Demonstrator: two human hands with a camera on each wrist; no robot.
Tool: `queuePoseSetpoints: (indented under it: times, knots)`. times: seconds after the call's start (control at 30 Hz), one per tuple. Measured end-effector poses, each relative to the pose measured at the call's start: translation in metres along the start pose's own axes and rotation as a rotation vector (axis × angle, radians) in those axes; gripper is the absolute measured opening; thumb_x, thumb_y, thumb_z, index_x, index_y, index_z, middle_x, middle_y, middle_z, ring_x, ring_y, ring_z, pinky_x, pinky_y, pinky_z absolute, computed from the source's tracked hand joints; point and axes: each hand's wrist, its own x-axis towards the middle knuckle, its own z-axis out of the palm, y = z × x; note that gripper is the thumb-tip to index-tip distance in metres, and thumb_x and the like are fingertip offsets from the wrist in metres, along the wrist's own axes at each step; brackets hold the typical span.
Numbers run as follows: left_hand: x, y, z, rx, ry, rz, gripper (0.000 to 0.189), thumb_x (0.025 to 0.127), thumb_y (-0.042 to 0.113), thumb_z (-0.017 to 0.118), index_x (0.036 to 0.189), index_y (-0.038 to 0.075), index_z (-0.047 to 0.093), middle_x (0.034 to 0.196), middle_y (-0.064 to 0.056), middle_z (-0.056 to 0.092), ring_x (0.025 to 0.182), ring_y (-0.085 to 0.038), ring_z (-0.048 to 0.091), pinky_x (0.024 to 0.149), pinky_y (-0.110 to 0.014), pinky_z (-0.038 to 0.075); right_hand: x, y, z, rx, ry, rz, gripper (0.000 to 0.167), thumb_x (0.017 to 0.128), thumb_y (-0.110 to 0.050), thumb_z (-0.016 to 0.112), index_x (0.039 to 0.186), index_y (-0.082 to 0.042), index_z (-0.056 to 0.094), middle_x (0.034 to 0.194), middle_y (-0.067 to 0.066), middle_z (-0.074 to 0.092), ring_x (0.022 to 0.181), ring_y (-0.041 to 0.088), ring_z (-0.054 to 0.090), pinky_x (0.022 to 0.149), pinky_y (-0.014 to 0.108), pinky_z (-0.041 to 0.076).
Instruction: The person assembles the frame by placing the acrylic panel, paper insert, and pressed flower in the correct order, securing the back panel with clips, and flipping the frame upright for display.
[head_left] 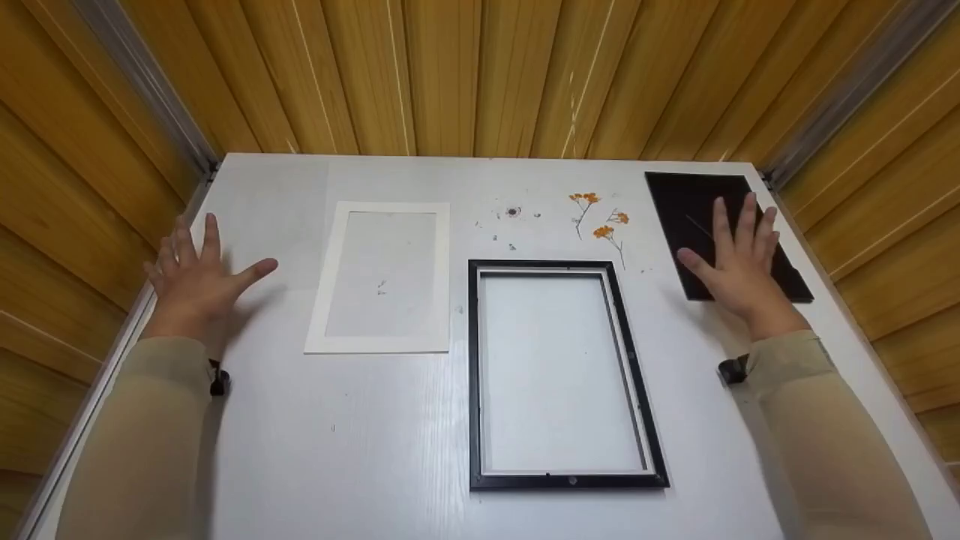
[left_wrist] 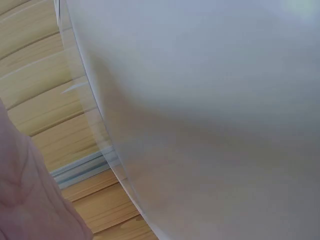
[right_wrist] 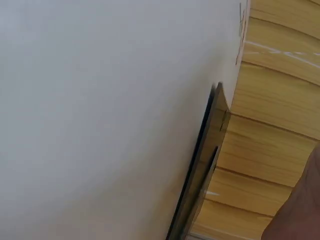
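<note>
My left hand [head_left: 196, 281] is held over the left side of the white table, fingers spread and holding nothing. Beneath its fingertips lies a faint clear sheet [head_left: 289, 217]. To its right is a white mat [head_left: 321, 300] with a rectangular opening. My right hand [head_left: 739, 262], also spread and holding nothing, overlaps the black backing board [head_left: 679, 202] at the far right. A black picture frame [head_left: 474, 375] lies between the hands, nearer the front. The right wrist view shows the board [right_wrist: 197, 172] edge-on, with part of the hand [right_wrist: 300, 205] at the side.
Orange dried flower sprigs [head_left: 604, 232] lie behind the frame. Beside them are a small dark round flower [head_left: 513, 212] and several tiny blue pieces [head_left: 512, 247]. Wood-patterned panels [head_left: 442, 75] border the table [head_left: 375, 450] at the back and both sides.
</note>
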Motion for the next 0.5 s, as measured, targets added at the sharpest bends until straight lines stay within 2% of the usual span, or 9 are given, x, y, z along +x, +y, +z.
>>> queuePoseSetpoints:
  times: [0.13,0.23,0.4,0.47,0.5]
  knots:
    - [0.003,-0.009,-0.002,-0.064,-0.005,-0.031,0.146,0.091,0.096,0.060,0.175,0.015,-0.028,0.180,-0.027,-0.039,0.163,-0.075,-0.018,0.124,-0.096,-0.009,-0.004,-0.021,0.007,0.087,-0.003,0.009,0.121,0.103,-0.065,0.075,0.182,-0.033,-0.011,0.188,0.000,-0.031,0.174,0.047,-0.027,0.128,0.094,0.006]
    - [0.006,-0.013,-0.004,-0.081,-0.005,-0.050,0.152,0.088,0.097,0.065,0.175,0.014,-0.029,0.181,-0.029,-0.037,0.161,-0.078,-0.014,0.123,-0.098,-0.002,-0.007,-0.037,0.013,0.156,-0.008,0.004,0.126,0.099,-0.055,0.086,0.183,-0.033,-0.004,0.192,0.001,-0.017,0.176,0.055,0.001,0.130,0.089,0.021]
    - [0.006,-0.015,-0.005,-0.109,-0.023,-0.125,0.157,0.086,0.091,0.074,0.175,0.013,-0.030,0.181,-0.036,-0.028,0.160,-0.079,-0.009,0.123,-0.098,0.003,-0.013,-0.057,0.020,0.271,-0.031,-0.039,0.125,0.097,-0.041,0.092,0.184,-0.022,0.006,0.192,0.017,0.002,0.154,0.065,0.046,0.125,0.078,0.043]
    - [0.007,-0.014,-0.005,-0.142,-0.042,-0.168,0.158,0.086,0.087,0.078,0.175,0.013,-0.030,0.181,-0.036,-0.028,0.162,-0.076,-0.010,0.124,-0.098,0.006,-0.014,-0.063,0.021,0.313,-0.033,-0.052,0.119,0.097,-0.036,0.093,0.183,-0.017,0.012,0.189,0.022,0.013,0.150,0.062,0.051,0.122,0.074,0.048]
    - [0.007,-0.012,-0.004,-0.156,-0.053,-0.188,0.158,0.086,0.085,0.079,0.175,0.013,-0.029,0.181,-0.037,-0.028,0.162,-0.075,-0.011,0.124,-0.098,0.007,-0.014,-0.066,0.022,0.325,-0.033,-0.057,0.117,0.097,-0.034,0.093,0.183,-0.014,0.016,0.187,0.023,0.018,0.149,0.059,0.052,0.120,0.068,0.052]
